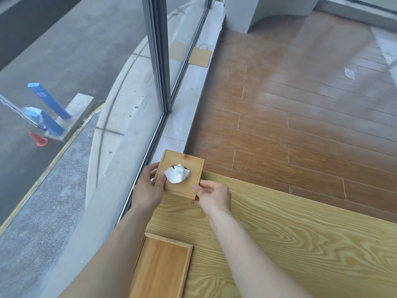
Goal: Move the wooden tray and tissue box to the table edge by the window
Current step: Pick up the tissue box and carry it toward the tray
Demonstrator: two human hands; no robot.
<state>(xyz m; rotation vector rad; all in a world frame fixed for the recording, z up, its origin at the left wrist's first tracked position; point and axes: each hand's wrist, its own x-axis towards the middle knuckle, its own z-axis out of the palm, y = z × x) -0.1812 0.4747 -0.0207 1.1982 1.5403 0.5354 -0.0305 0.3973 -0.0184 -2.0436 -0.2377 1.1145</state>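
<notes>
1. The tissue box [180, 176] is a square, light-wood cube with a sliding lid and a round hole on top, from which one crumpled white tissue [177, 173] sticks up.
2. It stands upright at the far corner of the counter [279, 237], right by the window [90, 82], with its far part reaching past the counter's far edge.
3. The left hand [148, 186] grips the box's left side, thumb on the lid and fingers wrapped round the window-facing wall.
4. The right hand [212, 195] pinches the box's near right corner, thumb on the top edge and curled fingers against the side.
5. The wooden tray [163, 269] is a shallow rectangle with a raised rim, same light wood, lying flat along the counter's window edge, nearer the person and apart from the box; the left forearm crosses just beside it.
6. Count: one box, one tissue showing, one tray, two hands.
7. The counter is pale yellow wood with bold grain; beyond it lies a brown plank floor [300, 104].
</notes>
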